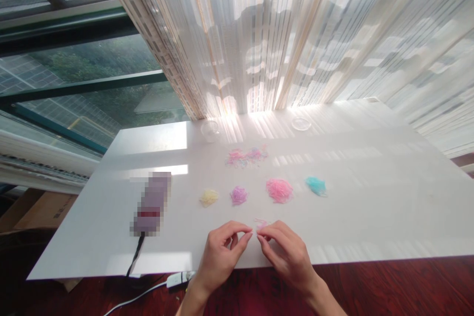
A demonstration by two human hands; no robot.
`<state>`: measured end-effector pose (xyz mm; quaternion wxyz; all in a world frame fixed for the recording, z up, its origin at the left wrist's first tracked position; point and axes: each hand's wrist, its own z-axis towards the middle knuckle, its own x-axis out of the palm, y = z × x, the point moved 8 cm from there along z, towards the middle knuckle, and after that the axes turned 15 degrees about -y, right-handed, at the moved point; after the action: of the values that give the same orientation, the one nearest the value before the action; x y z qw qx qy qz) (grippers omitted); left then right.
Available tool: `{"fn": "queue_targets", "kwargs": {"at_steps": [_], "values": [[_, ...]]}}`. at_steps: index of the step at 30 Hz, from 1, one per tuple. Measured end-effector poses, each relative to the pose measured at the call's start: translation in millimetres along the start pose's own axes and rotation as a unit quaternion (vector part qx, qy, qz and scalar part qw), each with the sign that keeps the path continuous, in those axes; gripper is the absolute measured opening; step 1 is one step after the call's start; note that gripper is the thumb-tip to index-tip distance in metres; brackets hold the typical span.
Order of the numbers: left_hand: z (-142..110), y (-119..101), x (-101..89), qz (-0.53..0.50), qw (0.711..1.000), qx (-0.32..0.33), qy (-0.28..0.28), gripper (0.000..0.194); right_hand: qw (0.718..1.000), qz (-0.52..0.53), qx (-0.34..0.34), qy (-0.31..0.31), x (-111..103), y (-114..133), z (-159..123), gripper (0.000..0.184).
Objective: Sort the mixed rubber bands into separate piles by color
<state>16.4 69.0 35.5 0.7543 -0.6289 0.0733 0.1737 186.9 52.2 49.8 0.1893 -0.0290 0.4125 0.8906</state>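
My left hand (225, 252) is closed in a pinch, thumb against forefinger, near the front edge of the white table (370, 217). Close beside it, fingertips almost meeting, my right hand (287, 249) pinches too; anything between the fingertips is too small to make out. Just beyond them lie a few loose pink strands (261, 222). Farther out is a row of small heaps of thin strands: a yellow heap (209, 198), a purple heap (239, 195), a pink heap (279, 191) and a turquoise heap (316, 186). Behind these spreads a mixed-colour heap (246, 156).
Two clear round dishes or lids, a left one (210, 129) and a right one (301, 123), stand at the back. To the left lies a blurred-out purple object (152, 202) with a black cord (136, 254). A white plug (177, 280) hangs below the front edge. Sheer curtains (259, 34) border the table.
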Motion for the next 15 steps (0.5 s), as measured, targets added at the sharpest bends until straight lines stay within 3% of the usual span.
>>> {"fn": "queue_targets", "kwargs": {"at_steps": [15], "values": [[3.5, 0.6, -5.9, 0.018, 1.000, 0.013, -0.007, 0.013, 1.000, 0.000, 0.011, 0.000, -1.1, -1.1, -0.3, 0.019]]}}
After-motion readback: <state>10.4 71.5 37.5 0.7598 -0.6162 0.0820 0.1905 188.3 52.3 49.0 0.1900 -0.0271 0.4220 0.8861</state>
